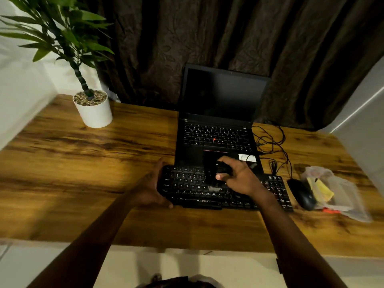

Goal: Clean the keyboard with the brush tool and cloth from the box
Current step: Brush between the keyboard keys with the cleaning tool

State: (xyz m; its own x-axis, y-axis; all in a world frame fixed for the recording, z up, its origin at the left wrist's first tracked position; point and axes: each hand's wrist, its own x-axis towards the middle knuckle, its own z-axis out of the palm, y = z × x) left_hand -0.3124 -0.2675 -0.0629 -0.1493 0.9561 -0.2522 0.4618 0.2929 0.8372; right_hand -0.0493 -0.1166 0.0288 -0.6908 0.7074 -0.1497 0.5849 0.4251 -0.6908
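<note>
Blk keyboard (187,183) flat on desk (83,163)

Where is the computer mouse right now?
In the head view, the mouse lies on the wooden desk at the right, between the keyboard and a clear plastic bag.

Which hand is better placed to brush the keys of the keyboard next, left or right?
The right hand: it grips the brush over the middle keys of the keyboard. The left hand holds the keyboard's left edge and seems better kept there to steady it.
</note>
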